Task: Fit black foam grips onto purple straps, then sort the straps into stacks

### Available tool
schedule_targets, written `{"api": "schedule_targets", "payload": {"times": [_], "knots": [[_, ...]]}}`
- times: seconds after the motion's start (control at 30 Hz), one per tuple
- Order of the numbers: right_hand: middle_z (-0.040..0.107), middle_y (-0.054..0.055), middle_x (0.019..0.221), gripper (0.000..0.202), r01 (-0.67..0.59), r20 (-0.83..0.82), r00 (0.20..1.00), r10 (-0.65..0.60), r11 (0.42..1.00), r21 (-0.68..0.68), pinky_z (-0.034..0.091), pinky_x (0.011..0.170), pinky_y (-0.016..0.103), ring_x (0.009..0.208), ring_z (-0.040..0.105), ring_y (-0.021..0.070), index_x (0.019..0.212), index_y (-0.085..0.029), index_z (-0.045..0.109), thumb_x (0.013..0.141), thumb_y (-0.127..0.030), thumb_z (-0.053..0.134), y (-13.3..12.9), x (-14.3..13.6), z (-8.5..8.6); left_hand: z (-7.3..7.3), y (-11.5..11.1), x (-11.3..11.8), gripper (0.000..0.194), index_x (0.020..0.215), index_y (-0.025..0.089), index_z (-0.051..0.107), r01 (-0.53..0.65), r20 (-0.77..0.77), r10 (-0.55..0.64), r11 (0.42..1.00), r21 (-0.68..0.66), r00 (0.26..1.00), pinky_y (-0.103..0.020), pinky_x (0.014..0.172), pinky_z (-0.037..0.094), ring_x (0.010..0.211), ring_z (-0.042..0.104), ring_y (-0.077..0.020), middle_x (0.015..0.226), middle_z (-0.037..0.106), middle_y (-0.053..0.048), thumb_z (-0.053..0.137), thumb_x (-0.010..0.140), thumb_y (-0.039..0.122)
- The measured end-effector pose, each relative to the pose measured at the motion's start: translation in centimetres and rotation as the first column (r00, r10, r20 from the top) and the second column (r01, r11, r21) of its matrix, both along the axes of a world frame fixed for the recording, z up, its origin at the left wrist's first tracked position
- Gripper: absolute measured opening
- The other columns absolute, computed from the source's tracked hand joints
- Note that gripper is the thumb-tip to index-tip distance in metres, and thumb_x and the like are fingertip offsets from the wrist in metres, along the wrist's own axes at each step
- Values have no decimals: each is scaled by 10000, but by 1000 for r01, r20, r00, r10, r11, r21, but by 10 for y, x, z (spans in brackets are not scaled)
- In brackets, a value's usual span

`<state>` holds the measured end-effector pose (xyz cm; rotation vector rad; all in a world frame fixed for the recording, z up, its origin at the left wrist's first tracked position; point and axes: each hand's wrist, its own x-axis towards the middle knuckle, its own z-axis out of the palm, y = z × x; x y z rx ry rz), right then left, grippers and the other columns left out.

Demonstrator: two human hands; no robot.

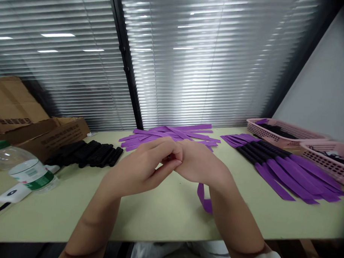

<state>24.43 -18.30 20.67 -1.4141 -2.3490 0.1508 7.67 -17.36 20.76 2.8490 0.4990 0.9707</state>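
My left hand [148, 164] is bent inward over the middle of the table, thumb and index fingertips pressed together. Whatever lies between them is too small or hidden to name. Against it, my right hand [200, 162] shows only its back and wrist, its fingers hidden. A purple strip [205, 201] hangs in a curl below my right wrist; its upper end is out of sight. Behind the hands lies a loose pile of purple strips [172, 132]. To the right, purple strips with black sleeves [283, 166] lie in a row.
Black ribbed pieces [96, 153] lie at the left, beside an open cardboard box [61, 134]. A plastic bottle [29, 173] and a white device [14, 193] with a cable are at the left edge. Two pink baskets [284, 138] stand at the right on the pale table [157, 222].
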Motion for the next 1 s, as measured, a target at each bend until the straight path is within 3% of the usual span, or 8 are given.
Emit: {"api": "schedule_targets", "payload": {"times": [0.23, 0.63, 1.0], "knots": [[577, -14, 614, 177, 35, 81, 996, -37, 999, 17, 204, 514, 258, 517, 417, 104, 689, -191, 589, 810, -214, 461, 2, -1, -2, 1, -1, 0, 107, 898, 194, 500, -40, -44, 42, 997, 59, 998, -258, 671, 426, 746, 520, -128, 834, 576, -19, 405, 929, 159], [661, 9, 764, 152, 28, 63, 998, -29, 999, 16, 260, 542, 250, 673, 560, 141, 748, -190, 609, 811, -215, 474, 2, 0, -3, 1, -5, 2, 98, 904, 189, 495, -66, -63, 76, 987, 144, 995, -278, 717, 410, 800, 538, -142, 858, 595, -18, 411, 939, 153], [607, 3, 649, 129, 114, 155, 982, -112, 994, -1, 205, 493, 262, 544, 473, 128, 680, -190, 552, 783, -202, 475, 4, -4, -1, -5, -7, 4, 130, 925, 179, 520, -158, -111, 195, 946, 283, 974, -300, 688, 398, 758, 531, -165, 816, 590, -31, 394, 950, 193]]}}
